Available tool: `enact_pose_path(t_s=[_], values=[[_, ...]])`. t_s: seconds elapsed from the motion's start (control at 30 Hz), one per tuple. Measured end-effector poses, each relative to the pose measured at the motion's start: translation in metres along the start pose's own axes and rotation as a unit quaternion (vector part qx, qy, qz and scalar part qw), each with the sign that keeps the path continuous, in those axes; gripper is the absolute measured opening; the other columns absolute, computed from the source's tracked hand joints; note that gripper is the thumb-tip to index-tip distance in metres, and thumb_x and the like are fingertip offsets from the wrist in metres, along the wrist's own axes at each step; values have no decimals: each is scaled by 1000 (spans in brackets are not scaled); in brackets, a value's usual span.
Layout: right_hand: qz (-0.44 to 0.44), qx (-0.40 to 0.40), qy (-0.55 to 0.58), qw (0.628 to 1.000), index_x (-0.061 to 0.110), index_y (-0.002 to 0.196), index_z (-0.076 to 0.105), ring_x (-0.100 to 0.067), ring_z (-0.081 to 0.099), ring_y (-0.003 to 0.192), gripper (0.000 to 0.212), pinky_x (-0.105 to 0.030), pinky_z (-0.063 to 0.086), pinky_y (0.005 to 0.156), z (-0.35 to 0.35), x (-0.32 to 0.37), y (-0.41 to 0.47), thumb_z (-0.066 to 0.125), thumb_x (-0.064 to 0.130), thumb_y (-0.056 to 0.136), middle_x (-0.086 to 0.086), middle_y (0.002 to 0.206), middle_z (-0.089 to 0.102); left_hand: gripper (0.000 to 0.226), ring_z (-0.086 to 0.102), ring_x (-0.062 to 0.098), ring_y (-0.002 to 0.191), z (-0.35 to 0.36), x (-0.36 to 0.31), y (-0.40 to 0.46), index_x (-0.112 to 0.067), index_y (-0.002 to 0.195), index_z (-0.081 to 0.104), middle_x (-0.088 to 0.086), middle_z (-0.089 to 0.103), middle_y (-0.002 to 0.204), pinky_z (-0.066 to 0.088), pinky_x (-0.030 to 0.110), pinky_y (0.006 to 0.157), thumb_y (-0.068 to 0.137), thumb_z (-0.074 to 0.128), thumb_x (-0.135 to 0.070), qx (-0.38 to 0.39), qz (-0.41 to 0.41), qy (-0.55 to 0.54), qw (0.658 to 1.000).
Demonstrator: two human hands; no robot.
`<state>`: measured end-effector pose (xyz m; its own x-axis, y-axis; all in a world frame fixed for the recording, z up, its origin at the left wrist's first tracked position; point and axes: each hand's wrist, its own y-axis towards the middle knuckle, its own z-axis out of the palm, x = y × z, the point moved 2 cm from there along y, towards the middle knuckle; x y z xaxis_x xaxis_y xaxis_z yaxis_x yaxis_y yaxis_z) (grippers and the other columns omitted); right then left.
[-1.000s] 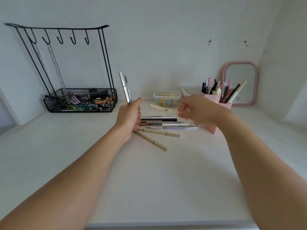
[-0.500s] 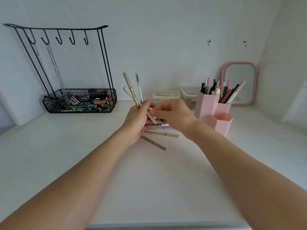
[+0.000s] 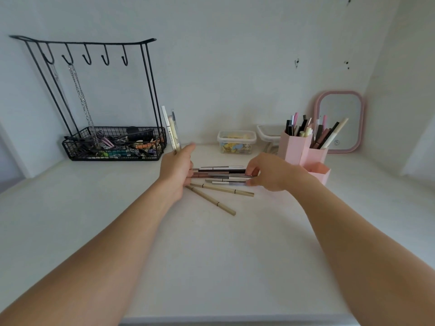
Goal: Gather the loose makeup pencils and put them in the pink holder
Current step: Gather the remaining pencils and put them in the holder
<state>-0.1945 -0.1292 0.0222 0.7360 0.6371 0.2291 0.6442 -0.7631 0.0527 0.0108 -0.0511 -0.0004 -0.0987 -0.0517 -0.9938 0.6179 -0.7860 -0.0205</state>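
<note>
Left hand (image 3: 177, 170) grips upright pencils (image 3: 171, 131); right hand (image 3: 270, 171) seemingly pinches table pencils (image 3: 221, 176).

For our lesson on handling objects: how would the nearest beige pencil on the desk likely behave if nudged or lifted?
The nearest beige pencil looks straight and thin, so probably stiff and light. It lies alone on the smooth white desk, so a nudge may slide or roll it. Its slimness may call for a fingertip pinch.

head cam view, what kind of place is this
Probably a home vanity or dressing table: a pink mirror against the wall, a pink holder full of makeup pencils, and a black wire rack with hooks and hair clips.
</note>
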Motion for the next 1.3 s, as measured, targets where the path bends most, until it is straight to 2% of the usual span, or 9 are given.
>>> enact_pose_path(t_s=[0.27,0.57,0.67,0.8,0.9,1.0,1.1,1.17,1.3], values=[[-10,-35,82,996,14,87,68,-17,61,88,12,-21,44,72,-1,-2,2,77,19,82,2,90,65,37,27,10,40,3,2,-4,-22,69,41,-6,34,50,19,19,36,96,64,-33,-6,-7,34,999],[-22,-70,110,991,13,81,73,-3,57,65,11,-6,40,52,-3,-2,2,80,7,76,2,81,69,35,27,10,41,5,1,-6,-21,70,45,-5,35,53,18,20,38,96,64,-34,4,5,33,999],[-14,-138,235,962,12,78,72,-2,57,57,14,-11,45,58,-10,2,0,83,6,72,-1,75,70,37,26,9,42,8,-1,-9,-19,73,49,-9,33,50,20,20,37,90,71,-44,31,19,8,999],[-32,-119,476,871,3,84,68,-13,62,56,24,-21,53,55,-12,25,-9,87,4,68,-9,69,68,45,24,7,44,17,-7,-21,-17,88,60,-11,30,51,22,19,38,74,80,-55,98,45,-23,994],[-57,-136,499,854,-7,85,64,-21,67,63,29,-29,59,61,-3,46,-13,86,-3,66,-21,71,69,48,33,5,42,25,-5,-29,-19,89,64,-10,43,52,25,17,37,64,81,-56,164,46,-20,985],[-72,-135,512,845,-14,89,62,-14,70,59,26,-25,58,54,9,58,-15,79,-15,69,-17,69,71,27,57,6,46,32,0,-34,-20,86,66,-6,66,64,34,14,36,83,77,-45,187,44,8,981],[-48,-129,500,855,-12,90,62,-16,71,60,31,-29,60,59,10,56,-13,82,-12,67,-25,76,71,36,66,15,58,29,3,-29,-14,91,70,-4,67,65,42,19,43,97,60,-49,144,53,59,986],[-29,-125,469,874,-5,87,65,-24,72,66,28,-37,62,69,5,47,-9,85,-5,67,-21,77,72,47,61,17,56,25,3,-22,-13,74,62,-1,60,61,44,24,45,100,53,-51,99,72,67,990],[-34,-121,195,973,10,81,74,-12,66,66,13,-26,56,68,-11,21,-5,84,10,72,-3,79,74,52,67,21,59,15,-3,-16,-17,66,45,3,62,62,52,31,48,100,47,-57,45,57,-7,997]])
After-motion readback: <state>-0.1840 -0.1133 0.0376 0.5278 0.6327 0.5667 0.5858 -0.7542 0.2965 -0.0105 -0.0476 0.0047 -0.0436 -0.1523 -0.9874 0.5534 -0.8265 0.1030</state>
